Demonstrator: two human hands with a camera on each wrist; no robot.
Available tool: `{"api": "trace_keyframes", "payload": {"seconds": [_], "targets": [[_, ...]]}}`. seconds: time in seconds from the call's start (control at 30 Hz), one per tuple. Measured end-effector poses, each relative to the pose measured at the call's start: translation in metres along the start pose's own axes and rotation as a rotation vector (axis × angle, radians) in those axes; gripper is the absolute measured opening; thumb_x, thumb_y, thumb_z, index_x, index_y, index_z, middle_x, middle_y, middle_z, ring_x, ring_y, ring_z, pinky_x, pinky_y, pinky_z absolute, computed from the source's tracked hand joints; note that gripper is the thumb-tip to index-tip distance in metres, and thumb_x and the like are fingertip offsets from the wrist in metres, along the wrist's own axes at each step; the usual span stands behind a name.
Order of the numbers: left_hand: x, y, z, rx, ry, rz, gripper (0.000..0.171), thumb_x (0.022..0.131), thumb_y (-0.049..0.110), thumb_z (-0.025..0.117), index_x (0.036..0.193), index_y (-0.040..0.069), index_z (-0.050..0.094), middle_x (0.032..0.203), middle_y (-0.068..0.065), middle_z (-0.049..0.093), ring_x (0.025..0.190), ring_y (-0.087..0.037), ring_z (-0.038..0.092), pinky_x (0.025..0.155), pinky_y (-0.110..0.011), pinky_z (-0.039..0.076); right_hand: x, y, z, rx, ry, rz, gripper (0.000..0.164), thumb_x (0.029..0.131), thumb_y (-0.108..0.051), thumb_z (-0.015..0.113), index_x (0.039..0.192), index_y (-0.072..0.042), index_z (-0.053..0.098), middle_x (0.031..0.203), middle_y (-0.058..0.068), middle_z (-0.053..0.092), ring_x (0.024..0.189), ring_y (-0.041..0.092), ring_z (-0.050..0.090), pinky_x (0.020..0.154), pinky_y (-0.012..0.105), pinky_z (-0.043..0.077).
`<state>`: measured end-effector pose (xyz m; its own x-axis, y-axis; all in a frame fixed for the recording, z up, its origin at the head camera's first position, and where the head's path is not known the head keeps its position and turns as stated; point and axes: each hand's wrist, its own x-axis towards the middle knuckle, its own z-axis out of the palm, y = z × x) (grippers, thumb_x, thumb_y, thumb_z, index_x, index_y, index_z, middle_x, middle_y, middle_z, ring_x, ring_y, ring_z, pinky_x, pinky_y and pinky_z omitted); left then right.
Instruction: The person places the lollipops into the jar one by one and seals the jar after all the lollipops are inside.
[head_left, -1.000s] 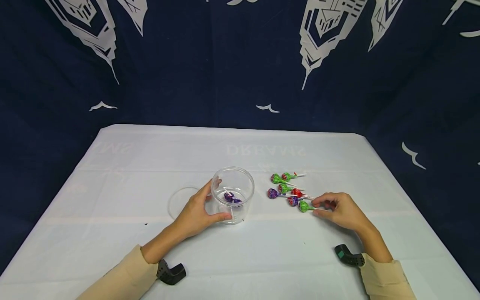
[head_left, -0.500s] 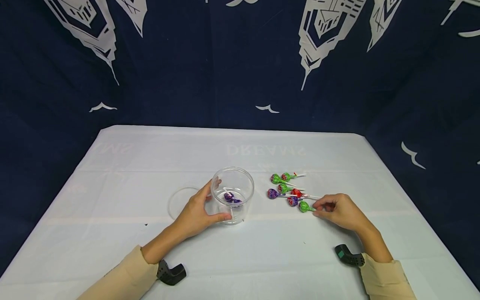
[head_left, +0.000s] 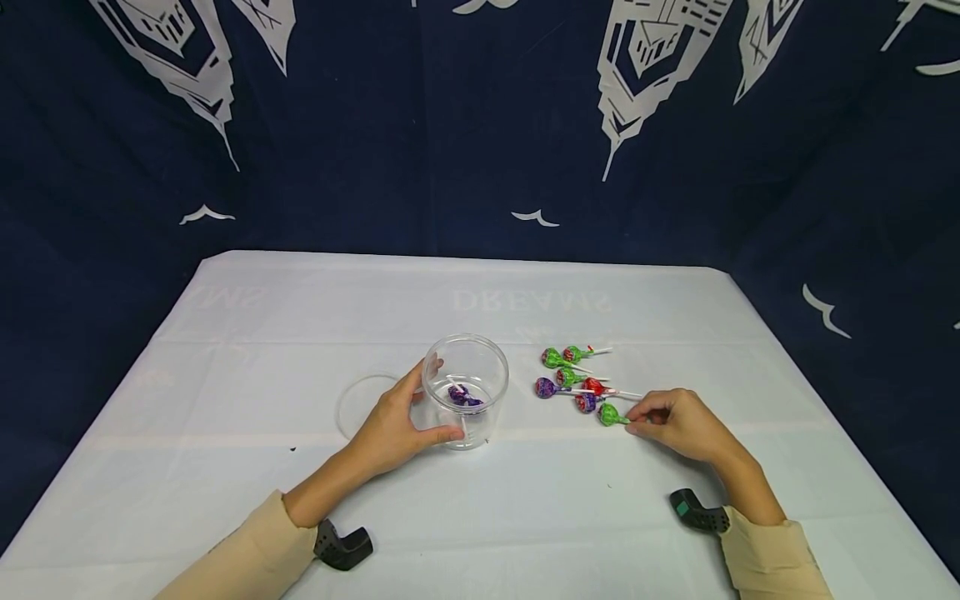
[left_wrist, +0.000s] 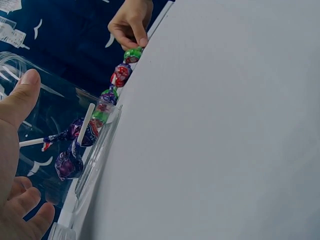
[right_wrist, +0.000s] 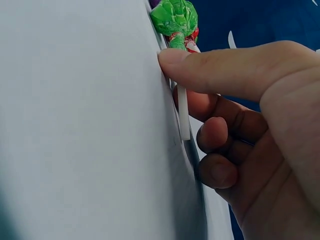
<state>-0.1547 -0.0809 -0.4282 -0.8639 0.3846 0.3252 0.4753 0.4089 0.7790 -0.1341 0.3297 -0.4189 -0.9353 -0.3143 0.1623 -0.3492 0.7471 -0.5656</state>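
Observation:
My left hand (head_left: pixel 393 429) grips the side of a clear round jar (head_left: pixel 474 427), its thumb in front and its fingers around the back. The jar stands upright on the table without a lid. Two purple-wrapped lollipops (left_wrist: pixel 70 164) lie in it, seen through the wall in the left wrist view. To the right, my right hand (head_left: pixel 681 425) pinches the stick (right_wrist: pixel 183 115) of a green-wrapped lollipop (head_left: pixel 609 414) between thumb and forefinger, just below the wrapper. That lollipop still lies at the near end of a loose group.
Beyond it lie several more lollipops, among them a purple one (head_left: pixel 545 387), a red one (head_left: pixel 592 385) and a green one (head_left: pixel 552 357). A clear round lid (head_left: pixel 339 410) lies flat behind my left hand. White cloth covers the table (head_left: pixel 480 533), and a dark blue curtain (head_left: pixel 360 158) hangs behind.
My right thumb and forefinger have come together on the green lollipop's stick, close to its wrapper. My left hand and the jar stay in place.

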Motion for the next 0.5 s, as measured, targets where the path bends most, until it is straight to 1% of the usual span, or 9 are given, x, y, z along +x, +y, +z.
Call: {"api": "trace_keyframes", "payload": {"seconds": [0.2, 0.5], "targets": [[-0.0002, 0.0005, -0.0001, 0.003, 0.0, -0.007, 0.101, 0.063, 0.051, 0.077, 0.145, 0.024, 0.024, 0.14, 0.0, 0.04, 0.123, -0.016, 0.041, 0.095, -0.032, 0.043, 0.0001, -0.0001, -0.0002, 0.005, -0.025, 0.008, 0.013, 0.072, -0.007, 0.077, 0.076, -0.016, 0.069, 0.065, -0.009, 0.055, 0.058, 0.004, 0.044, 0.046, 0.018, 0.038], [0.0, 0.0002, -0.0008, -0.015, -0.004, -0.003, 0.1, 0.064, 0.053, 0.076, 0.145, 0.024, 0.025, 0.139, 0.001, 0.04, 0.124, -0.013, 0.04, 0.095, -0.03, 0.042, 0.0016, -0.0031, -0.0007, -0.022, -0.085, 0.079, 0.011, 0.076, -0.009, 0.073, 0.077, -0.016, 0.065, 0.065, -0.008, 0.052, 0.059, 0.006, 0.045, 0.048, 0.02, 0.04]]}}
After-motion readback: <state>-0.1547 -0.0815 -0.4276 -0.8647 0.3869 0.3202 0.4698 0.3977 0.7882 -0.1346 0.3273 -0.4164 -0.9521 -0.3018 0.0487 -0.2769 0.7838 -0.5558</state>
